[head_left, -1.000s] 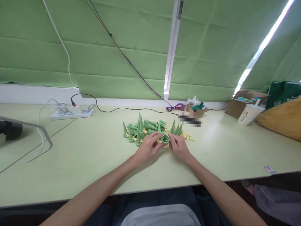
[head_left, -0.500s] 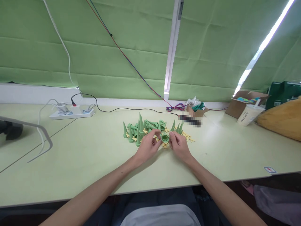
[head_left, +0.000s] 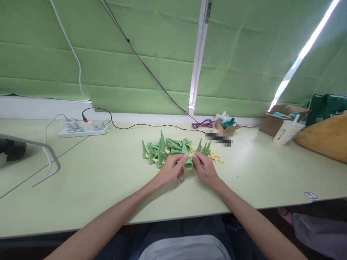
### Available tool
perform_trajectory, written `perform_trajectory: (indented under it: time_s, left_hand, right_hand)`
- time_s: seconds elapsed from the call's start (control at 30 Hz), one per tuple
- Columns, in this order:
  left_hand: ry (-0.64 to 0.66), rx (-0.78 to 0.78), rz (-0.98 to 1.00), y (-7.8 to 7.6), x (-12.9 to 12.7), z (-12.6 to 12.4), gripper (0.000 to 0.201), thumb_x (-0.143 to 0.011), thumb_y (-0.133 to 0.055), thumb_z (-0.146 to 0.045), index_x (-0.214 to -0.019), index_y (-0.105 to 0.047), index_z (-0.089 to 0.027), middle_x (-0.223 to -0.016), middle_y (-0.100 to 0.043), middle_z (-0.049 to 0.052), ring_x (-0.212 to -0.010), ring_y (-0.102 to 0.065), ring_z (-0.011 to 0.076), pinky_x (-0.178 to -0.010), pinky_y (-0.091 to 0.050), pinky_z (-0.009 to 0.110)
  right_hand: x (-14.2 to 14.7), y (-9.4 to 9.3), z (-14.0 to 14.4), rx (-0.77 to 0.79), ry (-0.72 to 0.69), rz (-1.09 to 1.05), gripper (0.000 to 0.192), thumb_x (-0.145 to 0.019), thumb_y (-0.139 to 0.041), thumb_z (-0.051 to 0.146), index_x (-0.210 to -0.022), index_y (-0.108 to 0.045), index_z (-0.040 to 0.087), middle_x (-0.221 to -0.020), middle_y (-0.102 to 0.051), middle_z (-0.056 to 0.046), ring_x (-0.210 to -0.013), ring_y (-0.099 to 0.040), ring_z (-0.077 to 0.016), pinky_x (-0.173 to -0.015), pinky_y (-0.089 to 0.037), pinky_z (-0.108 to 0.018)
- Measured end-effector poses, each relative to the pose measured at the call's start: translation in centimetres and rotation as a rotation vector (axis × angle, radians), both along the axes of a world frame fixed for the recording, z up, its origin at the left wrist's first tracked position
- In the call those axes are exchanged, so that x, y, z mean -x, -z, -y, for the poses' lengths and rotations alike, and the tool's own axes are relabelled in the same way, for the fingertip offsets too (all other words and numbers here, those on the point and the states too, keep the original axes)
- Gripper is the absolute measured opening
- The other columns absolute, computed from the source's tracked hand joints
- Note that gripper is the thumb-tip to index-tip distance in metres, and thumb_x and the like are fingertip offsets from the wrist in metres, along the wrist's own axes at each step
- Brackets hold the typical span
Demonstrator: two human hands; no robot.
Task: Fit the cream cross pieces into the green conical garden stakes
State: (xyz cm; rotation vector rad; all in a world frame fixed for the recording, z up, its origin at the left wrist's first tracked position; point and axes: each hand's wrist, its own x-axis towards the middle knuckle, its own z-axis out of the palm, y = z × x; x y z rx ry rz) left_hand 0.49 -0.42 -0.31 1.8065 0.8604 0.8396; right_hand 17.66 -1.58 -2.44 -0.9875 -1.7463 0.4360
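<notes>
Both hands, left hand and right hand, gripped one green plastic cone spike above the worktop; a pile of green spikes and small yellow plastic pieces remained beyond it.

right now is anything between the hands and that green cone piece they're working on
Nothing visible: the left hand and right hand both grip the green cone directly, with their fingertips on it. The pile of green cones lies just behind, apart from the grasp.
</notes>
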Motion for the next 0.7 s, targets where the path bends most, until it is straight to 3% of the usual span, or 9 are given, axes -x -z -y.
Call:
perform_trajectory:
  time_s: [0.27,0.5,0.7]
  left_hand:
    - [-0.043,-0.127,-0.068,-0.11,0.17,0.21,0.038,-0.092,-0.043,-0.052,-0.075,-0.047,-0.018,-0.056,-0.049,-0.004,-0.045,-0.05,0.0102,-0.043,-0.04,0.021]
    - [-0.099,-0.393,-0.149,0.11,0.15,-0.05,0.03,-0.089,-0.052,-0.043,-0.078,-0.054,-0.016,-0.073,-0.049,0.0,-0.062,-0.05,0.0106,-0.049,-0.043,0.02]
    - [-0.062,-0.428,-0.115,0.27,0.27,0.07,0.028,-0.089,-0.053,-0.042,-0.082,-0.06,-0.016,-0.097,-0.051,0.006,-0.066,-0.052,0.0095,-0.051,-0.046,0.02]
  right_hand:
    - [-0.01,0.25,-0.12,0.028,0.007,0.026,0.034,-0.099,-0.039,0.037,-0.068,-0.04,0.021,-0.056,-0.045,0.004,-0.051,-0.042,-0.0105,-0.054,-0.034,-0.023]
    - [-0.05,0.39,-0.25,-0.027,0.055,0.094,0.038,-0.098,-0.039,0.035,-0.063,-0.034,0.021,-0.054,-0.034,0.005,-0.048,-0.03,-0.0101,-0.051,-0.027,-0.025]
    - [0.01,0.46,-0.34,-0.062,0.071,0.116,0.043,-0.099,-0.034,0.037,-0.059,-0.032,0.021,-0.05,-0.03,0.004,-0.046,-0.027,-0.0103,-0.049,-0.024,-0.027]
